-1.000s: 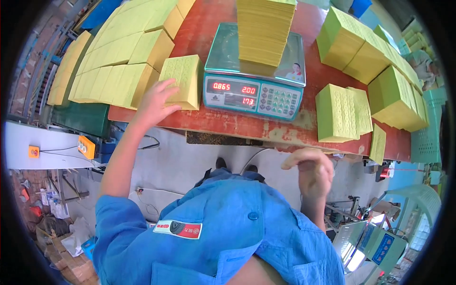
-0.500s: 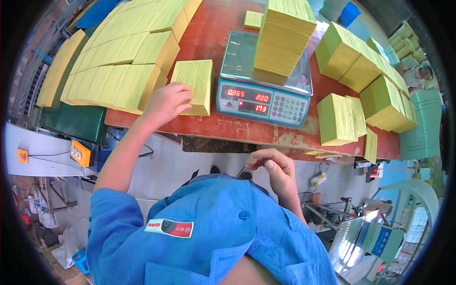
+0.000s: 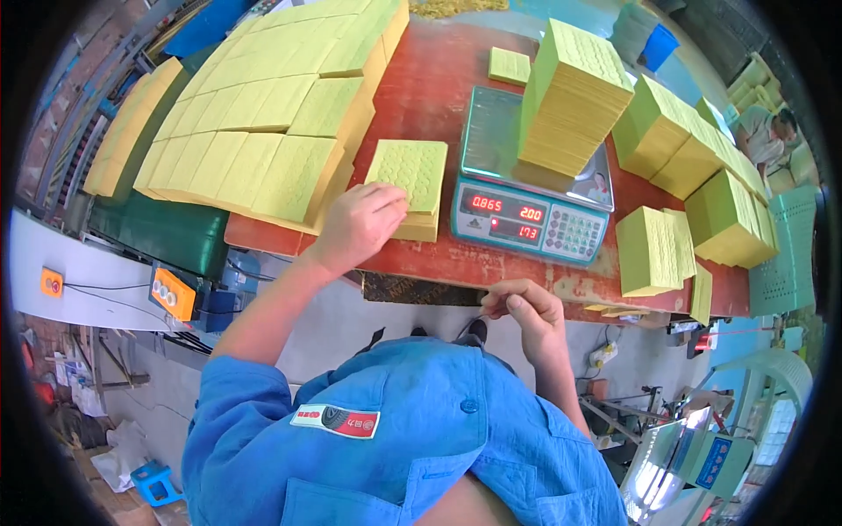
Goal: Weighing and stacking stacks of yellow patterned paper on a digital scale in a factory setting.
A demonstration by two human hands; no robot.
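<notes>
A low stack of yellow embossed paper (image 3: 408, 180), patterned with round marks, sits left of the scale near the table's front edge. At its left side, my left hand (image 3: 364, 223) has its fingers closed on the edge of the upper sheets, which look slightly offset from those below. My right hand (image 3: 531, 317) hovers in front of the table edge, fingers curled and thumb against them; a thin dark line shows by the fingertips, too fine to name. On the teal scale (image 3: 517, 230), with lit red digits, stands a tall stack of yellow paper (image 3: 570, 101).
Rows of yellow paper blocks (image 3: 254, 140) fill the left of the red table (image 3: 421, 79). More blocks (image 3: 658, 250) stand right of the scale, and a small pad (image 3: 509, 66) lies behind it. Farther right, another person (image 3: 765, 136) is seen beside a green crate (image 3: 783, 259).
The view has shifted, so the table and scale sit lower and farther right. My left hand has closed at the low stack's edge, its upper sheets now offset. The scale's load is unchanged.
</notes>
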